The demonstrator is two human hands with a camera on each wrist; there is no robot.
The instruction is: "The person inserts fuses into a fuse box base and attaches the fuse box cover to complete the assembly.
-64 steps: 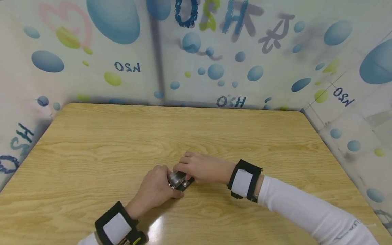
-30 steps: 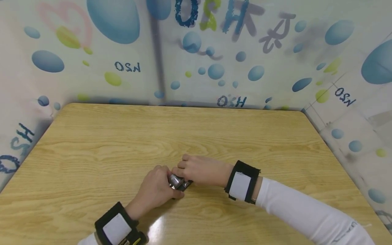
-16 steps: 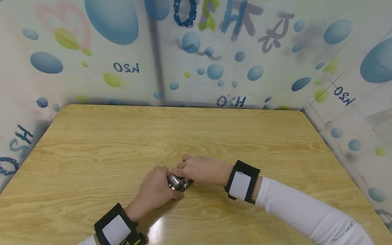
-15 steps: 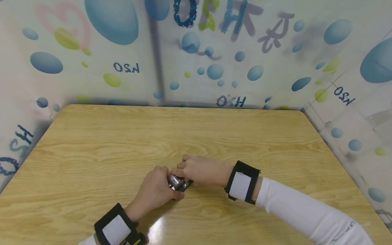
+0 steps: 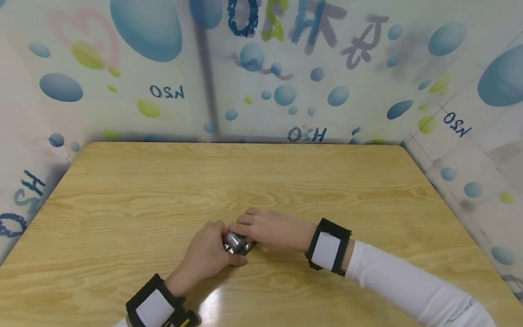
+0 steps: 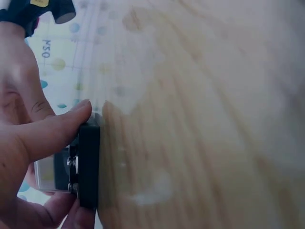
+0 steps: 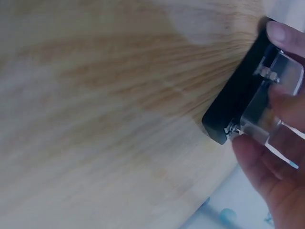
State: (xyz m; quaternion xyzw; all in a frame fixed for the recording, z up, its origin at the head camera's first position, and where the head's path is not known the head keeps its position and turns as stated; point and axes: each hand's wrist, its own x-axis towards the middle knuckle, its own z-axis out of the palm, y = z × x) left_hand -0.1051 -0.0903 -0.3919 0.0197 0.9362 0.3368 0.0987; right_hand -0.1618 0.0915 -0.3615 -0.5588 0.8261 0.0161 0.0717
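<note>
A small hole punch with a black base and a shiny metal lever (image 5: pixel 234 240) lies low on the wooden table, just left of the middle. My left hand (image 5: pixel 206 254) grips its near left side, thumb along the base. From the far right, my right hand (image 5: pixel 274 229) holds the lever, its fingers curled over the end. The left wrist view shows the black base (image 6: pixel 89 164) edge-on against the tabletop. Two metal posts join base and lever in the right wrist view, where right-hand fingers (image 7: pixel 288 106) lie against the lever. Part of the lever is hidden behind the fingers.
The wooden table (image 5: pixel 261 181) stretches out around both hands. Behind it stands a wall (image 5: pixel 302 86) printed with blue and green bubbles and letters. Each wrist wears a black strap (image 5: pixel 328 247) with a white patch.
The right hand has come down a little since two seconds ago, and the lever shows brighter. The left hand keeps its hold. The head view has shifted slightly.
</note>
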